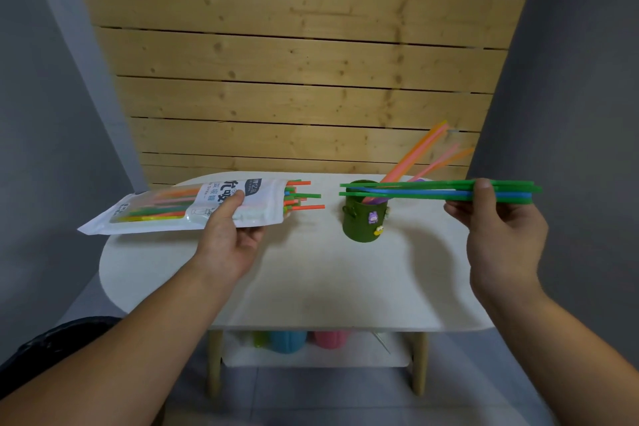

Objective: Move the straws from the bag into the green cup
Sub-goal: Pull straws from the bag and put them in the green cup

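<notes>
Above a white table (pixel 311 287), the left hand (pixel 231 239) grips the bag (pixel 166 211), straws (pixel 304 197) jutting toward the cup (pixel 364 221). The right hand (pixel 498 218) pinches a green-blue bunch (pixel 415 190) lying level across the cup's rim; tipping upright looks next, past leaning orange straws (pixel 415 156).

Glossy plastic bag (pixel 155 214), matt white table (pixel 311 280), knotty wood wall (pixel 294 62)
</notes>
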A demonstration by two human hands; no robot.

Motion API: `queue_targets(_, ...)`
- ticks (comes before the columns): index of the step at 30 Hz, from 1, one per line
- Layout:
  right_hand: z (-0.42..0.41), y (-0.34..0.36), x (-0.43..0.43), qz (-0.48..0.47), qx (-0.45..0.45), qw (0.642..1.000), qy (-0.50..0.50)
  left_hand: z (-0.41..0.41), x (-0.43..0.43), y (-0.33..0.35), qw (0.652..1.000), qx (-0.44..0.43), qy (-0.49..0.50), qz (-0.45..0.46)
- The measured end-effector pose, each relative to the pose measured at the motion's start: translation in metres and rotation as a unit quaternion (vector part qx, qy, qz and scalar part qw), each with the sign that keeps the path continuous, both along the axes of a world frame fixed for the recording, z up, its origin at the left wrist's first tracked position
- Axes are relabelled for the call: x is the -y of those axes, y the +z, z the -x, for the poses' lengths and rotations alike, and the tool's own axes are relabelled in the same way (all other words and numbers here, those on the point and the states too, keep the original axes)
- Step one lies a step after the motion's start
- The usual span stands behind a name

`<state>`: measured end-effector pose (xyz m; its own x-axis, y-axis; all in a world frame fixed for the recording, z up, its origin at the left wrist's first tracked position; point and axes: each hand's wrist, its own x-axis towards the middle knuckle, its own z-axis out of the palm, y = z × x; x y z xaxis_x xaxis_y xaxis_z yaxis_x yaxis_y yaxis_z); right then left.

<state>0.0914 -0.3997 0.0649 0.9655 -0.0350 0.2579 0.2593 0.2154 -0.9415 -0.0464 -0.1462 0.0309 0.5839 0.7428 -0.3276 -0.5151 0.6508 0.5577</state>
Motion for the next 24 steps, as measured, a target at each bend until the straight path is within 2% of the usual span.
queue_targets(7, -0.013, 0.005, 0.007, 0.075, 0.052, 0.995, -0.036, -0.003, 0.008, 0.000, 0.999, -0.007, -0.030, -0.016)
queue_targets(14, -0.026, 0.005, -0.013, 0.198, 0.077, 0.977, -0.012, -0.006, 0.012, -0.003, 0.999, -0.009, -0.044, -0.027)
queue_targets(19, -0.041, 0.012, -0.035, 0.252, 0.085, 0.964, 0.006, -0.004, 0.013, -0.005, 0.998, -0.010, -0.050, -0.044)
queue_targets(24, -0.058, 0.012, -0.053, 0.239, 0.087, 0.967, 0.004, -0.002, 0.011, -0.005, 0.997, -0.019, -0.054, -0.053)
